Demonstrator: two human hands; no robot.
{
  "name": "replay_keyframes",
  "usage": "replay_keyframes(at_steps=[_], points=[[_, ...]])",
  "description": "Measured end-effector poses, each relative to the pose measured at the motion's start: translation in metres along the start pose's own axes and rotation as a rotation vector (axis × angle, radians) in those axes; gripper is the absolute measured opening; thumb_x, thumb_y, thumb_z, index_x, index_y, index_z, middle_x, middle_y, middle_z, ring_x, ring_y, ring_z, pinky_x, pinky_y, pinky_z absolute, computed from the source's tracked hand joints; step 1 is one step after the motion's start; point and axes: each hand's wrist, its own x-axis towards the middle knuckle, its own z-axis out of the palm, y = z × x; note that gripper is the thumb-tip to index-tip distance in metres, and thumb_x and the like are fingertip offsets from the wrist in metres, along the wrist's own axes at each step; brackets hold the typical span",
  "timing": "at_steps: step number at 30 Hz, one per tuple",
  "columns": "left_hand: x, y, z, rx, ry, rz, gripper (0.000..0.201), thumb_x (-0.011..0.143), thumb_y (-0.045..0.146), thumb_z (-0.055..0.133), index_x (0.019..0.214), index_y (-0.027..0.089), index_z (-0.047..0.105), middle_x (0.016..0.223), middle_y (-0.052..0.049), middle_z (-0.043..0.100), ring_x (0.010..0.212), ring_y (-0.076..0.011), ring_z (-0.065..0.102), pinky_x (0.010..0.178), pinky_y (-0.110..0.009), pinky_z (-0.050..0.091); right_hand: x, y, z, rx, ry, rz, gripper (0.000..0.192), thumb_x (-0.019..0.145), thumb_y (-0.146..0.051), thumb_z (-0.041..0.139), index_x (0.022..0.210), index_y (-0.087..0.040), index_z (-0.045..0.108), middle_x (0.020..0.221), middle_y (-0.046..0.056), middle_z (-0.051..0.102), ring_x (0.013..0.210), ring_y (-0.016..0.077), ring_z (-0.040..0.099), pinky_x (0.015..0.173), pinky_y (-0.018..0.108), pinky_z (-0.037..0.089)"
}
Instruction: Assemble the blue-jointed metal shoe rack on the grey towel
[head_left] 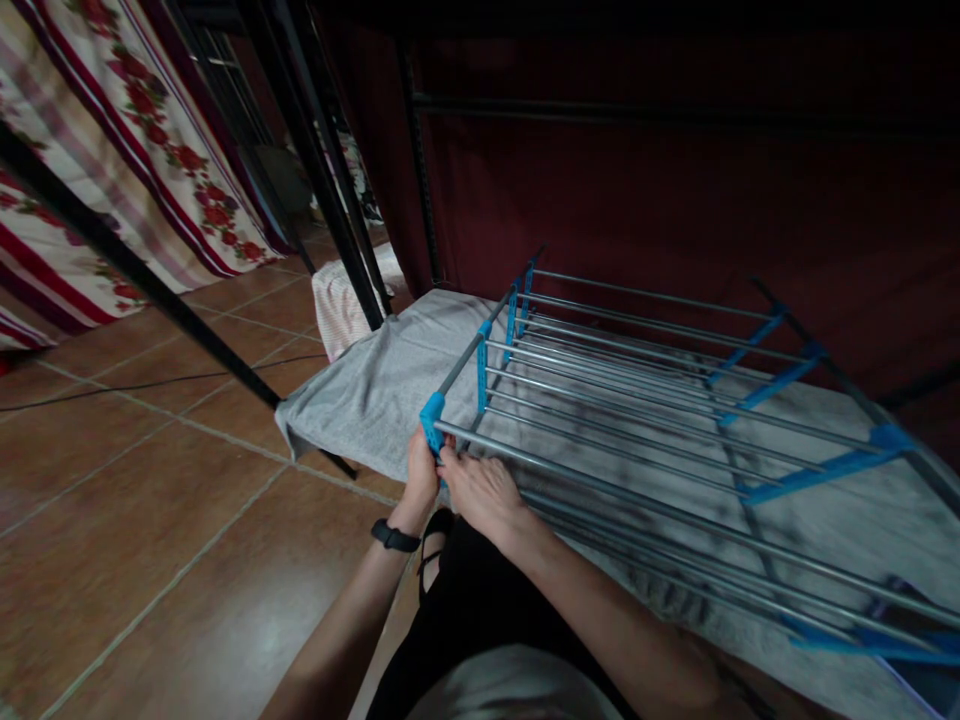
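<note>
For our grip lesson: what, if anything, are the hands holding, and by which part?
The rack, by its near left blue corner piece: left hand grips it; right hand's contact is partly hidden.

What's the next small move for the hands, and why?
Probably have the left hand steady the blue corner joint while the right hand presses gently there. Both hands are gathered at that joint, where the rack's near rail meets its side bar. The fingertips' exact contact is hidden, so light pressure seems safer.
</note>
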Motion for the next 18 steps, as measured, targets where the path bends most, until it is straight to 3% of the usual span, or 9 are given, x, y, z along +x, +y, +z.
replay_keyframes(at_steps=[3, 9, 13, 18], points=[[-0.001, 0.008, 0.0, 0.028, -0.056, 0.016, 0.041, 0.088, 0.047, 0.042, 0.061, 0.019, 0.056, 0.056, 0.0, 0.055, 0.054, -0.0126, 0.049, 0.055, -0.024, 0.042, 0.001, -0.001, 0.0, -0.007, 0.005, 0.001, 0.028, 0.104, -0.032, 0.031, 0.116, -0.022, 0.054, 0.097, 0.007, 0.073, 0.083, 0.0217, 0.072, 0.073, 0.033, 0.054], [-0.003, 0.023, 0.004, 0.107, -0.025, 0.015, 0.043, 0.091, 0.044, 0.04, 0.062, 0.019, 0.06, 0.058, -0.001, 0.06, 0.053, -0.0141, 0.049, 0.053, -0.026, 0.041, 0.002, -0.005, 0.0, 0.009, 0.028, 0.009, 0.03, 0.103, -0.02, 0.028, 0.113, -0.018, 0.055, 0.116, 0.013, 0.068, 0.1, 0.0217, 0.068, 0.078, 0.034, 0.054], [-0.004, 0.037, 0.006, 0.166, -0.022, 0.097, 0.047, 0.095, 0.042, 0.04, 0.059, 0.02, 0.06, 0.058, -0.002, 0.06, 0.057, -0.0154, 0.052, 0.061, -0.027, 0.044, 0.006, -0.005, 0.001, 0.026, -0.013, 0.029, 0.031, 0.103, -0.022, 0.028, 0.12, -0.012, 0.052, 0.105, 0.015, 0.071, 0.087, 0.0235, 0.072, 0.076, 0.036, 0.054], [-0.003, 0.045, 0.01, 0.082, -0.025, 0.096, 0.051, 0.096, 0.045, 0.043, 0.052, 0.021, 0.054, 0.05, -0.001, 0.053, 0.052, -0.0151, 0.046, 0.057, -0.029, 0.04, 0.009, -0.001, 0.001, 0.03, -0.058, 0.034, 0.034, 0.104, -0.027, 0.029, 0.127, -0.011, 0.048, 0.098, 0.016, 0.073, 0.088, 0.0244, 0.073, 0.077, 0.035, 0.054]])
